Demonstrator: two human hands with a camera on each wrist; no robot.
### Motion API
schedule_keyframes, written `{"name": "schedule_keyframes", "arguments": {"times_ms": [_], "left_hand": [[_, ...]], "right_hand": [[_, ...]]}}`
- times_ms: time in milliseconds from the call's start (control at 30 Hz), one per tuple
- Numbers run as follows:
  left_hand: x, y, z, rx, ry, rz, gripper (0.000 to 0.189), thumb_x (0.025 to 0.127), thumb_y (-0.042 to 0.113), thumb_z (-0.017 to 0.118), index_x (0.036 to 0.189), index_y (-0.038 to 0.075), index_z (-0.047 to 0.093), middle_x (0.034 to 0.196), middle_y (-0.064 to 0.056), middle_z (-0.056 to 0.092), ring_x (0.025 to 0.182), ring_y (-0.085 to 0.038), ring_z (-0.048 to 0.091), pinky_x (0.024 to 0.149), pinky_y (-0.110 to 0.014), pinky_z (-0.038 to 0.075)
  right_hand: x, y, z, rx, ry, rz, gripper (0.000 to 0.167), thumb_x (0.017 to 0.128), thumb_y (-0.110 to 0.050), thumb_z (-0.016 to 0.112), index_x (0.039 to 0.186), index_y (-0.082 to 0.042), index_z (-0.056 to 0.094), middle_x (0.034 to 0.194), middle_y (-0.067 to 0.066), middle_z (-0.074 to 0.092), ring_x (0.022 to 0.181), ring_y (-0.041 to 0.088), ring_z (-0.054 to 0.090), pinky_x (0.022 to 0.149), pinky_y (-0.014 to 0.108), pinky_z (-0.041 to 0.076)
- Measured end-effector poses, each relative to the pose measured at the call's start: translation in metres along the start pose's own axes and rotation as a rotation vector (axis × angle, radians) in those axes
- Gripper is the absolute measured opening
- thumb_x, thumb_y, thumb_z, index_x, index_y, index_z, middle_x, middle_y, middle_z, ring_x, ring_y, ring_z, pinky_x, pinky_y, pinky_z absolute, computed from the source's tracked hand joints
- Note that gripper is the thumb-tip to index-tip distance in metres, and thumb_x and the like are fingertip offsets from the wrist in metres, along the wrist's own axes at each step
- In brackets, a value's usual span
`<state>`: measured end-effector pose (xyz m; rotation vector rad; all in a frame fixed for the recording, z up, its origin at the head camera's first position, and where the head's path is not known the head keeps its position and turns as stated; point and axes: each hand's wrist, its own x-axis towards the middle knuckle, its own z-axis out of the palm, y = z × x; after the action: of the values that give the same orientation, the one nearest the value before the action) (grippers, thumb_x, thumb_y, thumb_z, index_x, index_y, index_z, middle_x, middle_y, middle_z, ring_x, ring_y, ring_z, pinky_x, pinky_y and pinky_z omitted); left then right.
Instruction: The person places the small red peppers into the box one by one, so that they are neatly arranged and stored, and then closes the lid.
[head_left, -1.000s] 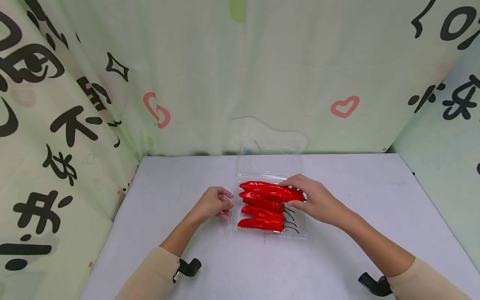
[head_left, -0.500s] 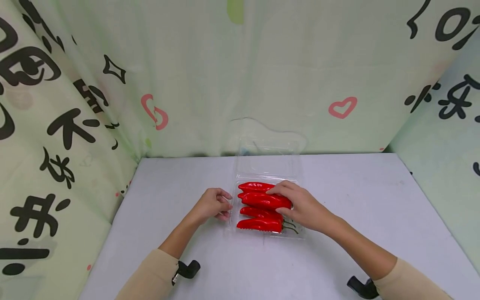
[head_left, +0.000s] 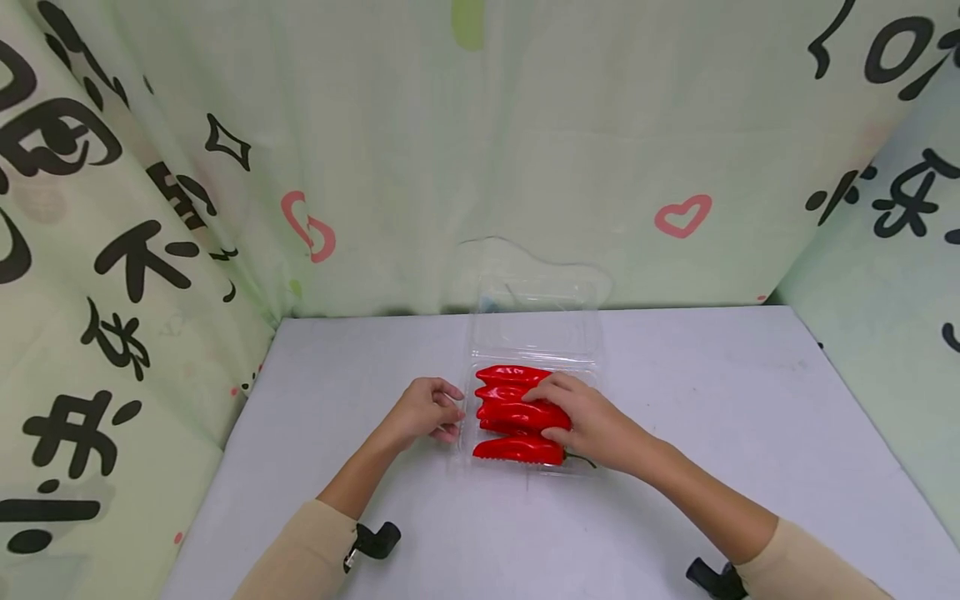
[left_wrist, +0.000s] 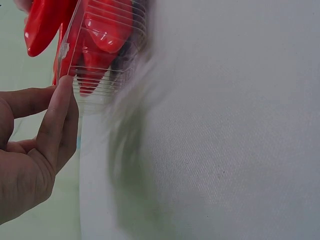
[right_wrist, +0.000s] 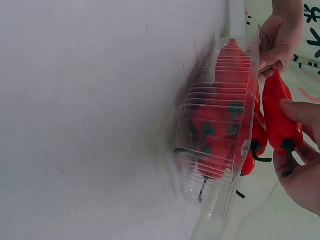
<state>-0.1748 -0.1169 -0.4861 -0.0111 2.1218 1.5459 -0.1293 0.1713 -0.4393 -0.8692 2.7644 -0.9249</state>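
Observation:
A clear plastic container (head_left: 467,442) with red chili peppers (head_left: 517,451) in it stands on the table, its hinged lid (head_left: 536,333) raised behind. My right hand (head_left: 592,421) holds a red chili pepper (right_wrist: 280,120) by its stem half, between thumb and fingers, above the peppers in the container. In the right wrist view its green stem points toward the palm. My left hand (head_left: 427,410) is at the container's left side. In the left wrist view its thumb and fingers (left_wrist: 59,107) pinch the ribbed container's rim. My right hand hides some stems.
The container stands on a white table (head_left: 375,533) near its back edge. Pale green curtains (head_left: 390,150) with dark characters and pink hearts surround the back and sides. A black camera mount (head_left: 377,540) sits on each wrist.
My right hand has moved left and toward me with the pepper, from the back of the container to above its middle. My left hand has stayed at the container's left side.

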Motion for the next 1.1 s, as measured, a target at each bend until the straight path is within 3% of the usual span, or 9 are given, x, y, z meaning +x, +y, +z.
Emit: {"name": "schedule_keyframes", "arguments": {"times_ms": [633,1100], "left_hand": [[-0.001,-0.003,0.0,-0.01,-0.005,0.003,0.027,0.093,0.002,0.072,0.117,-0.005,0.062,0.093,-0.024,0.067,0.063,-0.022,0.071,0.059,-0.031,0.063],[-0.001,-0.001,0.0,-0.012,-0.008,0.008,0.027,0.093,0.002,0.072,0.117,-0.005,0.062,0.09,-0.02,0.067,0.063,-0.022,0.071,0.059,-0.031,0.063]], "right_hand": [[-0.001,-0.003,0.013,-0.112,-0.007,-0.017,0.05,0.08,-0.011,0.089,0.124,-0.014,0.065,0.122,0.004,0.065,0.113,0.023,0.059,0.081,0.03,0.063],[-0.001,-0.003,0.017,-0.203,0.051,-0.078,0.047,0.079,-0.014,0.09,0.121,-0.011,0.069,0.114,0.004,0.062,0.107,0.02,0.06,0.081,0.029,0.064]]}}
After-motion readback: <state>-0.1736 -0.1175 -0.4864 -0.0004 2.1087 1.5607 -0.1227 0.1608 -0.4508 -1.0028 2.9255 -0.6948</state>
